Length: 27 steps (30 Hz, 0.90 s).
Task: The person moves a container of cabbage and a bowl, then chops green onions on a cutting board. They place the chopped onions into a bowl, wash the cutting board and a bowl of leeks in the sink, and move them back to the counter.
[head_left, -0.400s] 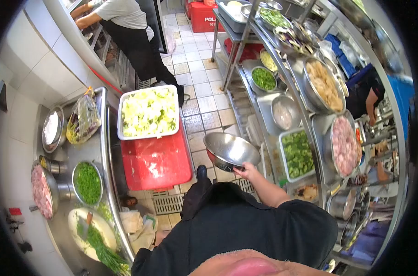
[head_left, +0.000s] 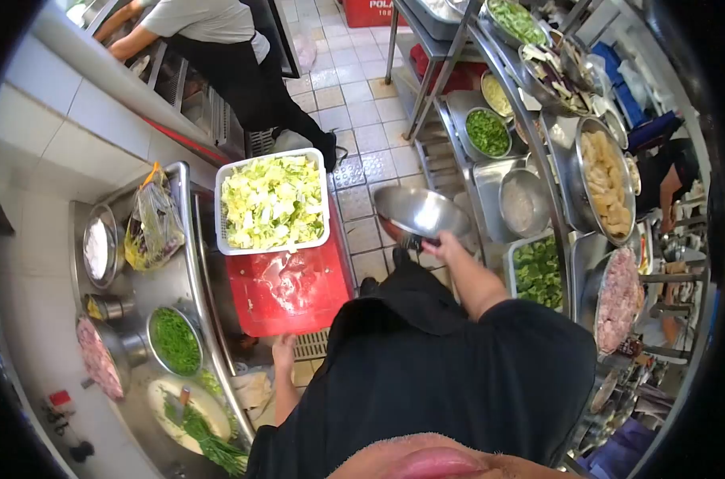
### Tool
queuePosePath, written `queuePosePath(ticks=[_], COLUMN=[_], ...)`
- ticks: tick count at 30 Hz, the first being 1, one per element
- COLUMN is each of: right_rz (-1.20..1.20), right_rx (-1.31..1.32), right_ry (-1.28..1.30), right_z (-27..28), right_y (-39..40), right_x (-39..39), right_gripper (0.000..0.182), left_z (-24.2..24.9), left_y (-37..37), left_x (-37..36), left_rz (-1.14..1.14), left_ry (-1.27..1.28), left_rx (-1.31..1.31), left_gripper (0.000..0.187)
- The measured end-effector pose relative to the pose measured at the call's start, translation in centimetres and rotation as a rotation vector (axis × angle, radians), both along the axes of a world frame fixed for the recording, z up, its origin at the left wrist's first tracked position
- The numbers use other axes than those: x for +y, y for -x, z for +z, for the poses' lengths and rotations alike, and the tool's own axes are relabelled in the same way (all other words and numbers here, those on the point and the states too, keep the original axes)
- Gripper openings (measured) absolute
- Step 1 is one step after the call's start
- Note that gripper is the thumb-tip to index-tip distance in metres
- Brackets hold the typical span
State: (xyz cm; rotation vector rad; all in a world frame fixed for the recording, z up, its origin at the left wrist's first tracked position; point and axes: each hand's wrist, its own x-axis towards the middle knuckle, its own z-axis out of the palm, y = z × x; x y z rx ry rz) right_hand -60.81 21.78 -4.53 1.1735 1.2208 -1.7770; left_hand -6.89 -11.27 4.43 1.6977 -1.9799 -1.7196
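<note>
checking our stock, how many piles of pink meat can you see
2. The left pile is at the steel counter; the right pile is well to the right of the person's right hand. Others may be hidden.

Just ahead of our left hand (head_left: 283, 351), the red box (head_left: 286, 297) blocked the way, and the white basket (head_left: 254, 250) stood on it farther ahead. The table's rail (head_left: 200, 287) barred that hand's left. The bowl (head_left: 422, 214) filled the room ahead of our right hand (head_left: 444, 246); beyond it we had open floor (head_left: 370, 168), narrowed by a co-worker's shoe (head_left: 329, 152). Right of that hand, the shelf (head_left: 559, 223) hemmed us in.
</note>
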Motion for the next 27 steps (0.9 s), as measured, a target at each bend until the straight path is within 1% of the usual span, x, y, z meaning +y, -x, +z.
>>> queuePosePath(ticks=[2, 3, 4, 5, 6, 8, 9, 11, 12, 15, 17, 19, 22, 24, 25, 26, 27], right_rz=[-0.008, 0.01, -0.067, -0.059, -0.049, -0.036, -0.007, 0.058, 0.011, -0.031, -0.022, -0.015, -0.029, -0.001, 0.019, 0.05, 0.057], right_rx=[0.005, -0.009, -0.029, -0.029, -0.027, -0.039, -0.039, -0.02, -0.057, -0.107, -0.106, -0.093, -0.054, -0.081, -0.087, -0.088, -0.09], right_ry=[-0.012, -0.026, -0.057, -0.045, -0.03, 0.017, 0.049, 0.116, 0.028, -0.053, -0.01, -0.03, -0.047, -0.026, -0.005, -0.017, -0.024], right_z=[1.7, 2.0, 1.0, -0.1, -1.9, -4.0, -5.8, -10.3, -11.2, -15.5, -21.1, -21.5, -19.9, -22.3, -22.3, -21.7, -21.4], right_y=[3.2, 5.1, 7.2, 8.7, 10.7, 15.3, 16.6, 21.9, 24.1, 29.9, 32.9, 35.6, 38.8, 38.5, 38.9, 38.7, 38.3], right_x=[-3.1, -4.8, -6.3, -7.5, -8.6, -11.2, -12.1, -14.4, -16.1, -20.2, -22.7, -24.3, -25.9, -24.0, -24.2, -23.7, -23.1], right_gripper=[0.029, 0.03, 0.03, 0.031, 0.031, 0.032, 0.031, 0.036, 0.035, 0.034, 0.038, 0.039, 0.04, 0.04, 0.04, 0.041, 0.041], left_z=[2.2, 3.2, 4.0, 4.3, 0.6, 2.6, 3.6, 5.8, 7.2, 9.9, 10.9, 11.4, 11.6, 10.8, 10.1, 8.8, 9.1], left_y=[2.6, 3.5, 4.0, 4.0, 1.5, 2.2, 2.3, 4.6, 6.3, 12.8, 17.0, 20.5, 23.7, 25.2, 25.1, 25.1, 27.5], left_x=[-1.2, -1.4, -1.5, -1.6, -1.8, 0.5, 1.9, 4.9, 6.4, 9.3, 9.2, 8.1, 5.1, 3.1, 2.7, 2.2, 1.6], left_rz=[0.054, 0.045, 0.041, 0.04, 0.144, 0.156, 0.169, 0.181, 0.181, 0.156, 0.169, 0.201, 0.271, 0.359, 0.404, 0.522, 0.505], left_ry=[0.058, 0.042, 0.024, 0.007, -0.139, -0.135, -0.174, -0.276, -0.323, -0.432, -0.467, -0.489, -0.5, -0.491, -0.48, -0.479, -0.453], left_rx=[0.042, -0.001, -0.042, -0.084, 0.016, -0.195, -0.274, -0.415, -0.486, -0.629, -0.678, -0.7, -0.698, -0.669, -0.656, -0.493, -0.622], left_gripper=[0.043, 0.043, 0.043, 0.043, 0.036, 0.034, 0.032, 0.03, 0.029, 0.026, 0.024, 0.022, 0.019, 0.017, 0.016, 0.02, 0.022])
